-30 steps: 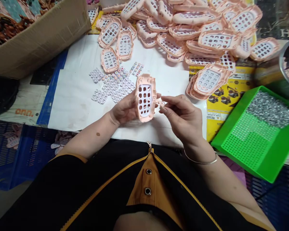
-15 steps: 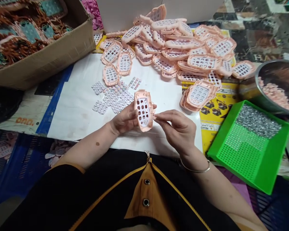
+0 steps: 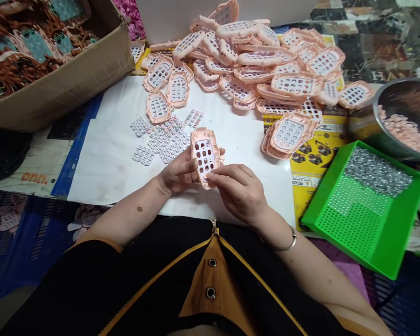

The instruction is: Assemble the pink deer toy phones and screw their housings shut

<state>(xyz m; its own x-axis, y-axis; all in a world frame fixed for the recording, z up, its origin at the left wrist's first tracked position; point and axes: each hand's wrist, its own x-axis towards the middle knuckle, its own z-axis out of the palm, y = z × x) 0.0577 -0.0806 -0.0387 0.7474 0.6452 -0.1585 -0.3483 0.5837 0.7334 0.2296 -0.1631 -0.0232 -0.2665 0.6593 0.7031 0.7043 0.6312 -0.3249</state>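
My left hand (image 3: pixel 178 171) grips a peach plastic toy phone shell (image 3: pixel 205 161) by its left side, tilted up, its grid of holes facing me. The fingers of my right hand (image 3: pixel 243 189) are pinched together at the shell's lower end, touching its inner face. Whatever lies between those fingertips is too small to make out. Behind the shell, a small pinkish part (image 3: pixel 221 159) shows at its right edge, by my left fingertips. Small grey-white button keypads (image 3: pixel 168 142) lie on the white sheet just beyond my left hand.
A heap of peach shells (image 3: pixel 262 60) fills the back, with a short stack (image 3: pixel 290 135) in front. At right stand a green perforated tray (image 3: pixel 364 233) of small metal pieces and a metal bowl (image 3: pixel 388 121) of pink parts. A cardboard box (image 3: pixel 101 70) of brown-and-peach pieces sits at left.
My right hand has moved left, from beside the shell's right edge onto its lower inner face. The shell stays in my left hand, shifted slightly left.
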